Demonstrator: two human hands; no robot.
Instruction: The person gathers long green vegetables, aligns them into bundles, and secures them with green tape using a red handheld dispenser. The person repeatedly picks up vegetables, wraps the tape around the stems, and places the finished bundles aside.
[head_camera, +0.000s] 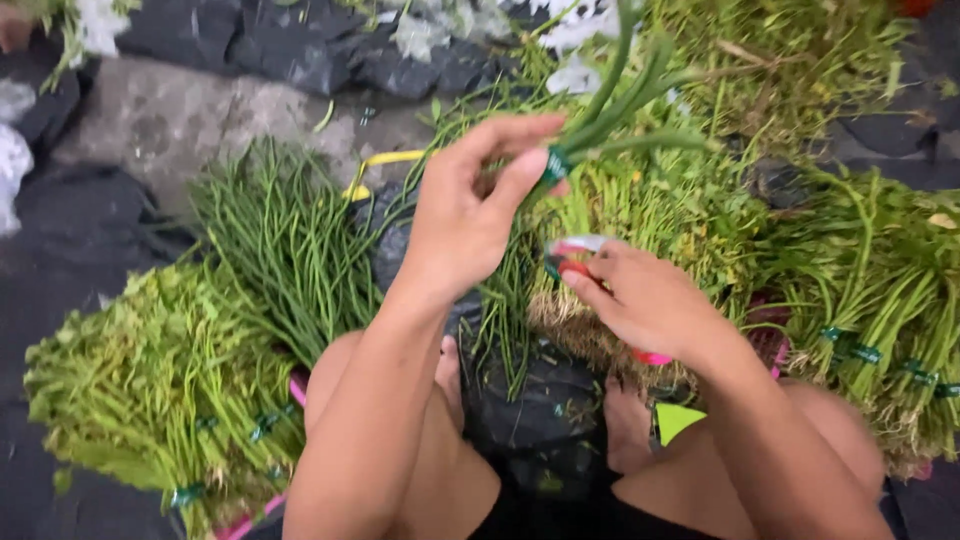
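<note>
My left hand (470, 205) is raised and pinches a small bunch of long green stems (625, 110), bound where I grip it by a strip of green tape (556, 165). The stems point up and to the right. Below it, my right hand (645, 300) holds a roll of tape (572, 252) with a red and white core. Both hands hover over a heap of rooted green plants (620, 230). My bare knees and feet show at the bottom.
Bundles of leafy greens (150, 390) lie at the left, thin green stalks (285, 240) beside them, and taped rooted bundles (880, 330) at the right. Black plastic sheeting (70, 250) covers the ground, with bare concrete (180, 120) behind. A yellow strap (385, 160) lies among the stalks.
</note>
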